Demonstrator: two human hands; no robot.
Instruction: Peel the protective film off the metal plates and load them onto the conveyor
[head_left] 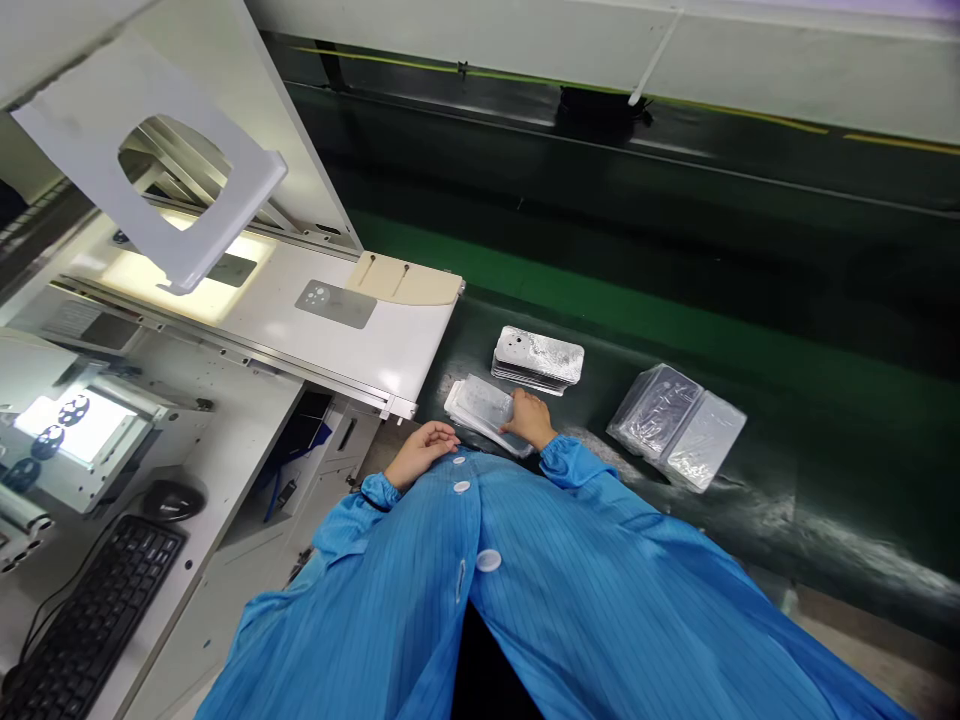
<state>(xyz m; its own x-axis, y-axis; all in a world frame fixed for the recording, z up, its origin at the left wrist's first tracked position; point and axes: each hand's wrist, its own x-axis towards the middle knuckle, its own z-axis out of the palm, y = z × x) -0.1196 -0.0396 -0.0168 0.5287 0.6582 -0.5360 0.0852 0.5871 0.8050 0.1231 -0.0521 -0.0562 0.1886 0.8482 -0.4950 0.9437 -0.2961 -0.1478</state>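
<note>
My right hand (531, 418) grips the right end of a thin phone-back panel in clear film, with thumb and fingers bent round its edge. It is the top one of a low stack of film-wrapped panels (480, 402) at the belt's near edge. My left hand (424, 452) is just left of that stack, close to my body, its fingers loosely bent and nothing visible in them. Behind the wrapped stack stands a taller stack of bare silvery panels (540, 352) with small camera holes at one end.
Two groups of film-wrapped panels (679, 425) lie to the right on the dark green belt (825, 420). At left, a white conveyor (409, 345) carries a grey panel (336, 303) past a beige guide (412, 280). A keyboard (94, 620), a mouse (172, 500) and a lit screen are lower left.
</note>
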